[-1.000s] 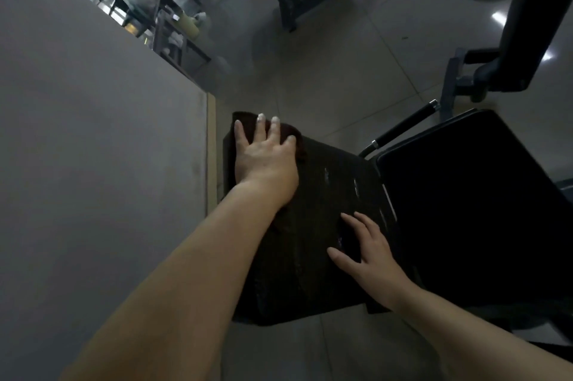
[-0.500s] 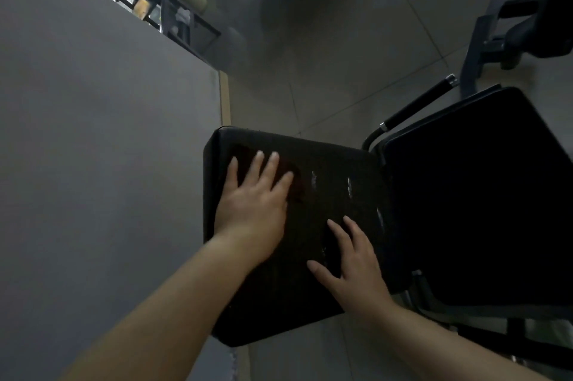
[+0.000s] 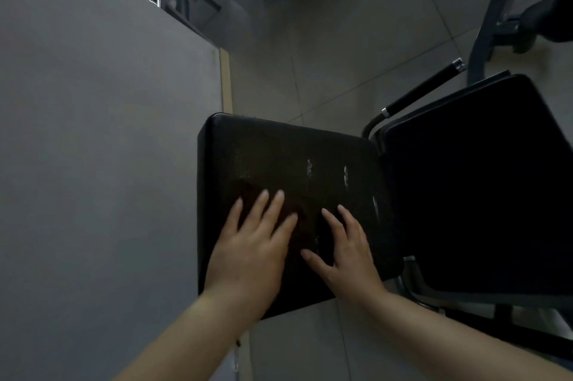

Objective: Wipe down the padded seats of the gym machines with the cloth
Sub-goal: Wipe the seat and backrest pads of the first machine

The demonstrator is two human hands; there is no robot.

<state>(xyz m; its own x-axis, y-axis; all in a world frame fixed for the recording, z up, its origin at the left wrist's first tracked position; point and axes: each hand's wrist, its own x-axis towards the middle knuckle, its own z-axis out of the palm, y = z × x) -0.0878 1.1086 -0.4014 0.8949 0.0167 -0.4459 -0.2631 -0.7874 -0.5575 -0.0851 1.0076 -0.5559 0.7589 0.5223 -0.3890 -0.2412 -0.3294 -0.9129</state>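
Both hands lie flat with fingers spread on the black padded seat (image 3: 288,169). The left hand (image 3: 252,252) presses the dark cloth (image 3: 297,219); the right hand (image 3: 347,252) rests just beside it, gripping nothing.

Left hand (image 3: 251,253): bare, no glove, ring or watch visible; nails short and pale. Right hand (image 3: 347,252): bare, likewise unadorned. Forearms behind each hand: bare to the frame edge, no sleeve or cuff in view.
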